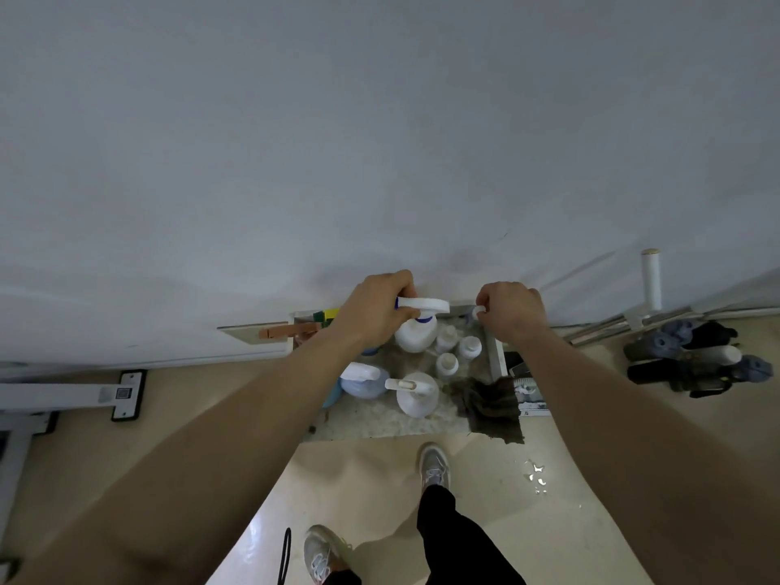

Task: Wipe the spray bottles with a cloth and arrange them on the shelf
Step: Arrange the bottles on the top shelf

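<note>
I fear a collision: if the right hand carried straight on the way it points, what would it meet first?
Likely the nozzle end of the white spray bottle with a blue collar, gripped by the left hand; the right hand pinches a small white cap beside it. Depth is unclear.

Glossy floor (380, 479), rough cloth (491, 409)

So the speckled stone shelf (380, 424): small white bottles (468, 347) just below the right hand (510, 310), blue spray bottle (364, 381) and white spray bottle (417, 396) below the left hand (375, 312), dark cloth (491, 407) draped under the right wrist.
</note>
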`<state>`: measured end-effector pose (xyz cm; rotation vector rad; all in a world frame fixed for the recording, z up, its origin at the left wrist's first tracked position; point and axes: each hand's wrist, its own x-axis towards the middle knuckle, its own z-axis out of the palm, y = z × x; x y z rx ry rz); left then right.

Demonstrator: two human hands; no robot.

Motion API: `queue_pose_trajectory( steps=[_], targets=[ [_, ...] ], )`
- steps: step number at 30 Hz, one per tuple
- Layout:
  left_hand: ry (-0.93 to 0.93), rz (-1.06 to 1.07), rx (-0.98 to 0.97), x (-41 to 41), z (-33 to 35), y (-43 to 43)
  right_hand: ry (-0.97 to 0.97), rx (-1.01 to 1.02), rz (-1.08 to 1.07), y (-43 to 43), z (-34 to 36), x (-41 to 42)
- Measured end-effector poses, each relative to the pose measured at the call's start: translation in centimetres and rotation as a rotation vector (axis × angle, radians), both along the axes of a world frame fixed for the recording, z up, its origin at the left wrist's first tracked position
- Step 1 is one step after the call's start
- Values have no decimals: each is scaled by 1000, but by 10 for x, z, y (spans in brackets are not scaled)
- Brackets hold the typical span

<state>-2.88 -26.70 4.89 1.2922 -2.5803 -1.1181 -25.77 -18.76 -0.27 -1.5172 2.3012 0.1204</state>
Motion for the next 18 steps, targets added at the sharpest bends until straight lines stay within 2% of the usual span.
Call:
queue_pose_trajectory(
  steps=[5, 8, 10, 14, 18],
  targets=[
    [-33, 1, -98, 2, -18, 8, 18, 53, 24, 0, -8, 7],
    [-120, -111, -345, 2, -25, 12, -8, 51, 18, 0, -11, 10],
    [-172, -119, -438, 5, -30, 12, -3, 68, 43, -1, -8, 13],
    [-201, -57, -441, 14, -34, 5, 10, 74, 118, -6, 11, 22],
    [-210, -42, -371, 19, -31, 2, -211, -139, 163, -15, 36, 46]
  ],
)
